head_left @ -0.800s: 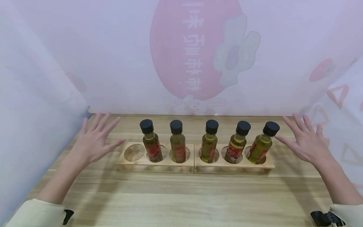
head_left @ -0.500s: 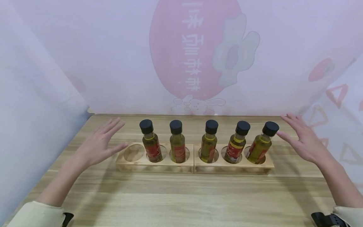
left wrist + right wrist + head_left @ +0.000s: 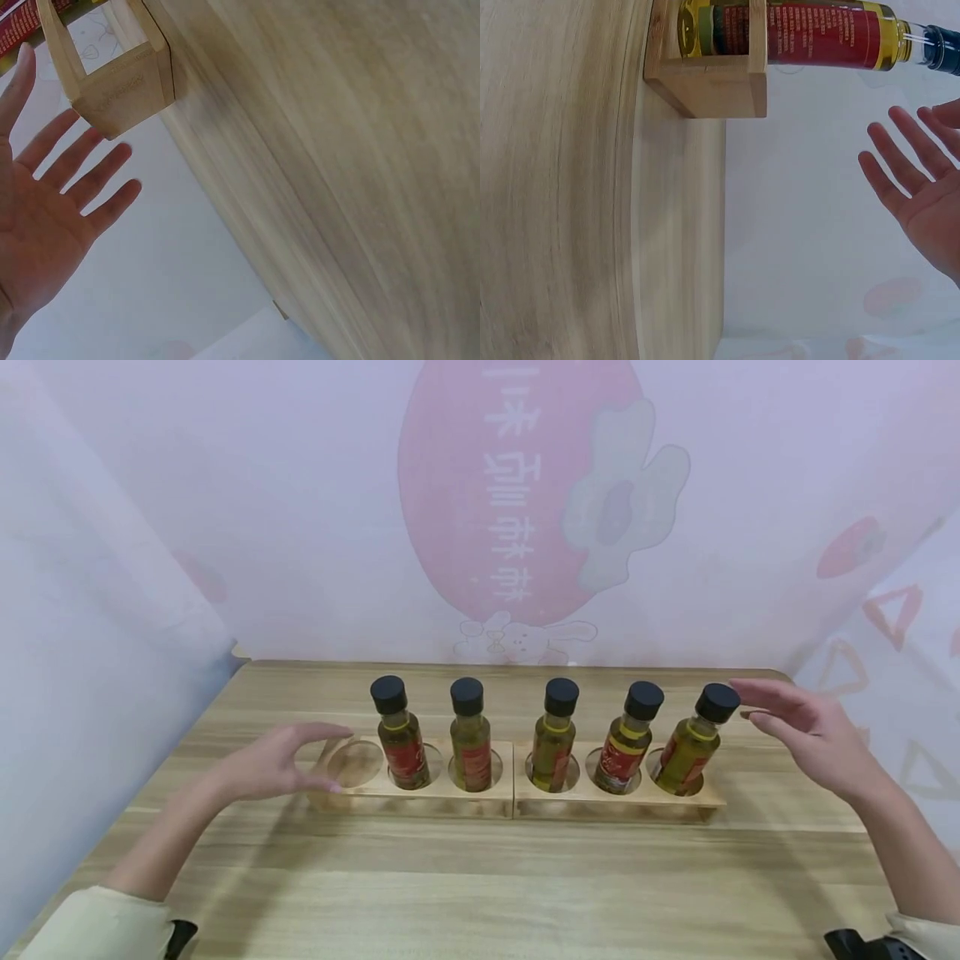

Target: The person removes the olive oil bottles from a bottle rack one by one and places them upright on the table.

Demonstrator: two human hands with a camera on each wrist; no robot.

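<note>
Two wooden racks stand end to end across the table, the left rack (image 3: 352, 787) and the right rack (image 3: 712, 797). Several oil bottles with black caps stand in their holes; the leftmost hole (image 3: 354, 762) is empty. My left hand (image 3: 281, 762) hovers open at the left rack's end (image 3: 120, 94), fingers spread, holding nothing. My right hand (image 3: 795, 727) is open beside the rightmost bottle (image 3: 693, 742), palm turned toward it, a small gap between. The right wrist view shows that bottle (image 3: 810, 34) in its rack (image 3: 712, 86) and my open fingers (image 3: 907, 176).
A light wooden table (image 3: 480, 877) runs toward me with bare surface in front of the racks. A pale printed cloth backdrop (image 3: 517, 510) closes off the back and both sides. The table's far edge lies just behind the racks.
Both hands have turned inward and moved toward the racks: the left one dropped down to the left rack's end, the right one closed in on the rightmost bottle.
</note>
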